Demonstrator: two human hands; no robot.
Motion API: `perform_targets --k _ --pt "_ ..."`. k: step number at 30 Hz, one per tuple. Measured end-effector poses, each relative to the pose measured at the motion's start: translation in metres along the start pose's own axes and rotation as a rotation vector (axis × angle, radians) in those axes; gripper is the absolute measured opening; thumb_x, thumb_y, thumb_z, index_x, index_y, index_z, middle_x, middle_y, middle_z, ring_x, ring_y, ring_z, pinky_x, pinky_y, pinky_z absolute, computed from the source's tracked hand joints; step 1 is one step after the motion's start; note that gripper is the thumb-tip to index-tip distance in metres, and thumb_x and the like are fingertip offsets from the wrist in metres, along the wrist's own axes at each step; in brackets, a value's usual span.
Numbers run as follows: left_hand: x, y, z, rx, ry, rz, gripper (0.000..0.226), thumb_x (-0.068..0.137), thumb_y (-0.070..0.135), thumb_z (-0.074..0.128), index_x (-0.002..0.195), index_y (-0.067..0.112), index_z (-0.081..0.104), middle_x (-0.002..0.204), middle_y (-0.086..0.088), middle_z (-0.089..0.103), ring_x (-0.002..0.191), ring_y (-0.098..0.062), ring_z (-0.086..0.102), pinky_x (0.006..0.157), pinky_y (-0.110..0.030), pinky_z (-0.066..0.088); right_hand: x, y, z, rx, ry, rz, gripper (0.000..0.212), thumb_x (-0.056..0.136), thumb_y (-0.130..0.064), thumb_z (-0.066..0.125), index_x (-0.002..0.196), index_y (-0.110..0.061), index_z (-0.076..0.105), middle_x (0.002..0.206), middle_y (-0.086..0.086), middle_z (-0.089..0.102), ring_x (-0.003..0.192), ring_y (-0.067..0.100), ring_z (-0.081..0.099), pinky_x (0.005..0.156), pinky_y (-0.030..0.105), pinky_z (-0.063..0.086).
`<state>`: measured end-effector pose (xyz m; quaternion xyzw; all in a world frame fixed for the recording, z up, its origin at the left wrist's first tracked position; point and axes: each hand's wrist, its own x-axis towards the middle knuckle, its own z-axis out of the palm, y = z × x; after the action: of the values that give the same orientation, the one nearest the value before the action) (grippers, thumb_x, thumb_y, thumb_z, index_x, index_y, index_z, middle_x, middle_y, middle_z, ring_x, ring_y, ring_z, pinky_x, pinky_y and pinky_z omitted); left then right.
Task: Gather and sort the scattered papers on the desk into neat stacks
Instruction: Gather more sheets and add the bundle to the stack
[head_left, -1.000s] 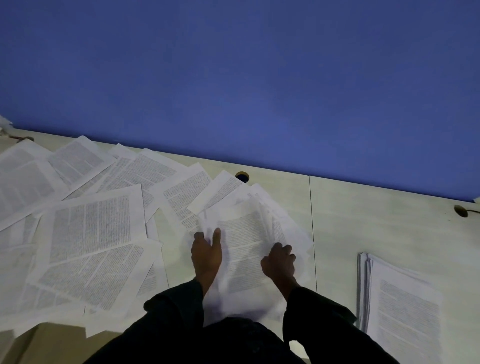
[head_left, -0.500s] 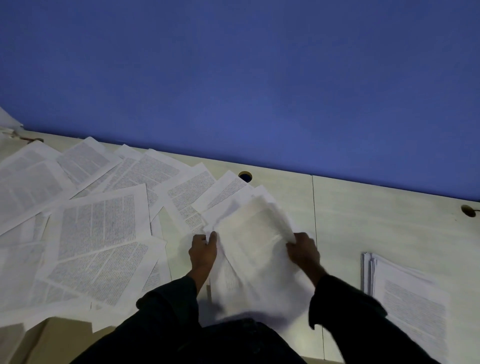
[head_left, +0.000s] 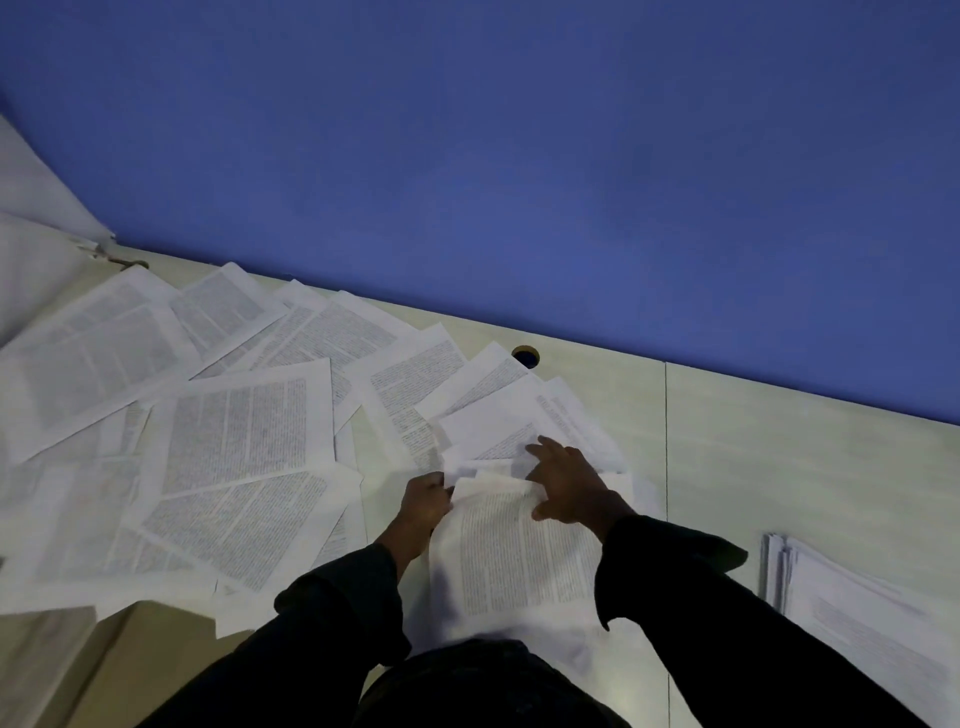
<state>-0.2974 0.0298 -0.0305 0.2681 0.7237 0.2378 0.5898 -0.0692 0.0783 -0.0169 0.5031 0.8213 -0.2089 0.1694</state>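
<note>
Several printed sheets (head_left: 244, 452) lie scattered and overlapping across the left half of the pale desk (head_left: 769, 457). In front of me lies a small bundle of printed pages (head_left: 514, 556). My left hand (head_left: 423, 506) grips the bundle's upper left corner. My right hand (head_left: 569, 483) is spread, fingers apart, over the bundle's top edge and reaches onto the loose sheets (head_left: 498, 431) just behind it. A squared stack of papers (head_left: 852, 613) rests at the right, near the desk's front edge.
A blue wall (head_left: 519, 156) rises right behind the desk. A round cable hole (head_left: 525, 356) sits at the back edge, and a seam (head_left: 666, 441) splits the desktop. A pale sheet or cloth (head_left: 36, 208) hangs at the far left. Bare desk lies between the bundle and the stack.
The bundle, lifted and curled between both hands half a second ago, now lies flatter in front of me. My right hand has left its right edge and reached forward over the sheets behind.
</note>
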Motion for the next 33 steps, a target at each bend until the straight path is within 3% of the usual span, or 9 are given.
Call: perform_targets --k 3,8,14,17,19,23,26,30,33 --pt "-0.003 0.001 -0.002 -0.005 -0.046 0.005 0.022 0.095 0.011 0.065 0.074 0.011 0.071 0.077 -0.007 0.068 0.068 -0.018 0.056 0.061 -0.026 0.046 -0.001 -0.002 0.004 0.113 0.027 0.004 0.065 0.069 -0.039 0.09 0.127 -0.018 0.07 0.16 0.002 0.039 0.146 0.024 0.035 0.116 0.035 0.025" --pt "0.003 0.005 -0.013 -0.135 -0.05 -0.064 0.011 0.089 0.011 0.068 0.088 0.004 0.076 0.092 -0.018 0.074 0.075 -0.026 0.066 0.068 -0.031 0.054 0.001 0.005 -0.001 0.378 0.013 0.117 0.057 0.067 -0.036 0.092 0.118 -0.021 0.07 0.119 -0.004 0.063 0.119 0.021 0.057 0.087 0.028 0.04" --pt "0.03 0.026 -0.019 -0.33 -0.218 -0.158 0.061 0.095 0.066 0.046 0.127 0.016 0.063 0.12 -0.016 0.068 0.107 -0.033 0.066 0.086 -0.039 0.056 -0.013 0.038 -0.009 0.79 0.194 0.33 0.062 0.071 -0.023 0.093 0.122 -0.015 0.059 0.122 -0.002 0.057 0.118 0.021 0.054 0.095 0.032 0.044" --pt "0.036 0.019 -0.018 -0.231 -0.219 -0.222 0.081 0.079 0.089 0.037 0.11 0.019 0.063 0.112 -0.012 0.066 0.102 -0.03 0.064 0.089 -0.044 0.054 -0.027 0.05 0.004 1.023 0.367 0.63 0.067 0.074 -0.02 0.091 0.128 -0.016 0.052 0.126 0.012 0.064 0.114 0.03 0.06 0.097 0.042 0.053" --pt "0.036 0.017 -0.014 -0.206 -0.216 -0.248 0.088 0.077 0.092 0.032 0.107 0.016 0.065 0.109 -0.01 0.069 0.102 -0.029 0.065 0.093 -0.046 0.051 -0.034 0.057 0.014 0.932 0.397 0.738 0.061 0.081 -0.022 0.085 0.132 -0.011 0.052 0.13 0.016 0.064 0.122 0.035 0.06 0.098 0.042 0.05" --pt "0.018 0.02 0.011 -0.19 -0.208 -0.245 0.068 0.077 0.073 0.066 0.107 0.013 0.067 0.107 -0.008 0.071 0.101 -0.03 0.068 0.092 -0.042 0.053 -0.036 0.062 0.024 0.662 0.281 0.736 0.046 0.092 -0.02 0.069 0.132 -0.006 0.05 0.132 0.019 0.061 0.125 0.04 0.056 0.094 0.041 0.048" --pt "0.018 0.011 0.032 -0.046 -0.098 -0.101 0.044 0.071 0.043 0.087 0.096 0.011 0.072 0.102 -0.008 0.075 0.09 -0.024 0.069 0.083 -0.033 0.055 -0.029 0.054 0.026 0.401 0.131 0.702 0.06 0.092 -0.034 0.069 0.138 -0.007 0.042 0.14 0.019 0.043 0.133 0.04 0.04 0.099 0.049 0.047" --pt "0.013 0.008 0.05 0.041 -0.031 0.049 0.048 0.075 0.026 0.087 0.116 0.013 0.065 0.11 0.005 0.067 0.099 -0.014 0.062 0.087 -0.024 0.048 -0.025 0.047 0.03 0.268 0.086 0.584 0.088 0.086 -0.053 0.073 0.151 -0.011 0.031 0.159 0.013 0.018 0.145 0.037 0.021 0.108 0.055 0.04" --pt "0.003 0.011 0.061 0.069 0.003 0.18 0.052 0.079 0.016 0.083 0.122 0.015 0.054 0.115 0.005 0.059 0.106 -0.013 0.057 0.093 -0.025 0.048 -0.026 0.05 0.026 0.231 0.106 0.522 0.093 0.081 -0.056 0.076 0.15 -0.011 0.033 0.155 0.013 0.028 0.14 0.036 0.031 0.105 0.049 0.044"
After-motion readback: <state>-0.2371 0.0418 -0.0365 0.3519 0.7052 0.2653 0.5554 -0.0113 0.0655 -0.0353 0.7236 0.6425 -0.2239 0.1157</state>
